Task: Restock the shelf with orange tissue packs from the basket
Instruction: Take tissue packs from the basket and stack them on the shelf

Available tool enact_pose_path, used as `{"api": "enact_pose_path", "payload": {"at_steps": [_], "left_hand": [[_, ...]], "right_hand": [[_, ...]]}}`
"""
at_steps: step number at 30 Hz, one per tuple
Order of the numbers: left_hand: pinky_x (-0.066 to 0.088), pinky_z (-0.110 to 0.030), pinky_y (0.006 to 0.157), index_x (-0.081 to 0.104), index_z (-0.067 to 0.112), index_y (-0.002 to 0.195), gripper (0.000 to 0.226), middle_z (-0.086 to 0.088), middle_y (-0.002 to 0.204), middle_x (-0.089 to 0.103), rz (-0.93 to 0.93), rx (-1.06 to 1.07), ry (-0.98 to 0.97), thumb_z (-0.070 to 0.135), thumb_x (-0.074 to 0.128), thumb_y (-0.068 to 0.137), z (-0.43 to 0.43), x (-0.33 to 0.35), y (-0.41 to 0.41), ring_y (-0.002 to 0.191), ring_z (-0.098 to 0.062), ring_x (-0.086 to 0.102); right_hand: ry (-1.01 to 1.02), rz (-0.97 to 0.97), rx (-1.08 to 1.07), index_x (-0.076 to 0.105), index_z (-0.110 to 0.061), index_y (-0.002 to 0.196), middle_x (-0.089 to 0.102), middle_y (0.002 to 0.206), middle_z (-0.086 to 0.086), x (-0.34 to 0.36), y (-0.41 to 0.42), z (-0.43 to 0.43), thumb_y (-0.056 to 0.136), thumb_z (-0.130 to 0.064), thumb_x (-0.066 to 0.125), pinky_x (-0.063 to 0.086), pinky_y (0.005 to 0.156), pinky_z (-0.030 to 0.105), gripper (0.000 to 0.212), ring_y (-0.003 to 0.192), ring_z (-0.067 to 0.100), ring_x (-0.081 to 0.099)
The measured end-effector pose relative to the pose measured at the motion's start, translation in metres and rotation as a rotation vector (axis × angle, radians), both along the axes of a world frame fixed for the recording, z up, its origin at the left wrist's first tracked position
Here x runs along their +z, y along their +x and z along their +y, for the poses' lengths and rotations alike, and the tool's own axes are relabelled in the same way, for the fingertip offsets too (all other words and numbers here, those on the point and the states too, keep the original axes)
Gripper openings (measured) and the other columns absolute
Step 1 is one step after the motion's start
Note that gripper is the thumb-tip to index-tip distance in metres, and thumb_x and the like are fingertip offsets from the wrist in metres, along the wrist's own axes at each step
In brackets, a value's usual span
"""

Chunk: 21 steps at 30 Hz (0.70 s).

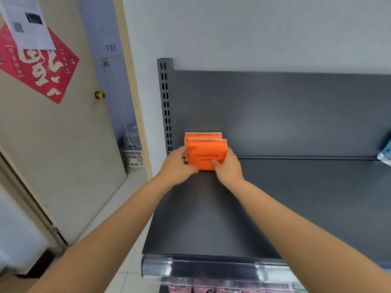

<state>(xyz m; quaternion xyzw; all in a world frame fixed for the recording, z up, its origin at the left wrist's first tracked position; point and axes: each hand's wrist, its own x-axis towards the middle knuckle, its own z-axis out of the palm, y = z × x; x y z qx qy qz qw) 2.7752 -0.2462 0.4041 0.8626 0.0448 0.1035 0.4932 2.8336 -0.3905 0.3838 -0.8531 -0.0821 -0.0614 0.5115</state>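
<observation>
Pack (206,154) upright, long axis sideways, left hand (176,168), right hand (229,169) gripping

Both arms reach far, hands close together.
Left hand (176,166) and right hand (229,166) grip the orange tissue pack (206,154) by its sides.

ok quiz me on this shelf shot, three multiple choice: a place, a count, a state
1. Where do the orange tissue packs sit on the shelf?
A) left end, at the back B) right end C) front edge
2. How many orange packs show?
A) one B) two C) four
3. The front pack is:
A) lying untouched B) hanging off the shelf C) in the grip of left hand and right hand
Answers: 1 A, they sit beside the slotted upright; 2 B, one stands behind the other; 3 C, a hand clasps each side.
</observation>
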Motion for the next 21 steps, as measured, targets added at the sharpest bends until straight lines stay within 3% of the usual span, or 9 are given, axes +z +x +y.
{"api": "enact_pose_path", "payload": {"at_steps": [6,9,11,14,16,18,21], "left_hand": [[0.04,-0.017,0.065,0.047,0.023,0.118,0.054,0.006,0.107,0.058,0.032,0.019,0.007,0.009,0.071,0.073,-0.005,-0.009,0.011,0.094,-0.01,0.057],[0.041,-0.018,0.063,0.046,0.037,0.091,0.042,0.013,0.092,0.058,0.017,0.025,0.028,0.009,0.071,0.073,-0.002,-0.012,0.011,0.085,-0.007,0.058],[0.039,-0.016,0.06,0.045,0.038,0.084,0.041,0.016,0.086,0.056,0.011,0.034,0.017,0.009,0.073,0.072,0.002,-0.012,0.011,0.078,-0.001,0.056],[0.042,-0.02,0.067,0.045,0.03,0.105,0.049,0.013,0.095,0.056,0.049,0.029,-0.019,0.012,0.077,0.071,0.007,-0.008,0.008,0.087,-0.006,0.056],[0.044,-0.024,0.075,0.045,0.03,0.109,0.054,0.009,0.101,0.058,0.082,0.008,-0.041,0.012,0.077,0.07,0.006,-0.005,0.008,0.096,-0.012,0.058],[0.044,-0.021,0.072,0.045,0.034,0.104,0.052,0.012,0.099,0.059,0.098,-0.013,-0.051,0.011,0.077,0.07,0.006,-0.005,0.007,0.097,-0.012,0.059],[0.041,-0.016,0.068,0.041,0.032,0.116,0.061,0.015,0.104,0.057,0.144,-0.039,-0.043,0.007,0.072,0.07,0.007,-0.008,0.005,0.11,-0.016,0.057]], "right_hand": [[-0.031,0.015,0.027,0.044,-0.005,0.125,0.059,0.121,0.013,0.001,0.004,0.007,0.092,-0.006,0.053,0.04,0.08,0.027,0.034,0.111,0.028,0.056],[-0.056,0.015,0.055,0.043,-0.006,0.128,0.058,0.123,0.013,-0.001,0.003,0.008,0.093,-0.008,0.054,0.039,0.08,0.025,0.037,0.112,0.027,0.056],[-0.057,0.011,0.082,0.043,-0.007,0.13,0.057,0.125,0.011,0.0,0.001,0.01,0.094,-0.01,0.054,0.039,0.082,0.024,0.039,0.114,0.026,0.055],[-0.038,0.011,0.08,0.043,-0.008,0.131,0.056,0.127,0.01,0.002,-0.003,0.014,0.094,-0.011,0.055,0.04,0.086,0.024,0.039,0.116,0.025,0.054],[-0.03,0.013,0.062,0.044,-0.008,0.13,0.057,0.126,0.01,0.003,-0.004,0.015,0.094,-0.01,0.053,0.04,0.084,0.024,0.037,0.115,0.024,0.055],[-0.029,0.024,0.046,0.045,-0.008,0.128,0.057,0.124,0.01,0.003,-0.006,0.015,0.094,-0.008,0.052,0.04,0.081,0.025,0.034,0.107,0.021,0.055],[-0.037,0.049,0.037,0.044,-0.009,0.126,0.059,0.119,0.01,0.003,-0.008,0.01,0.093,-0.003,0.05,0.039,0.079,0.026,0.034,0.097,0.016,0.052]]}}
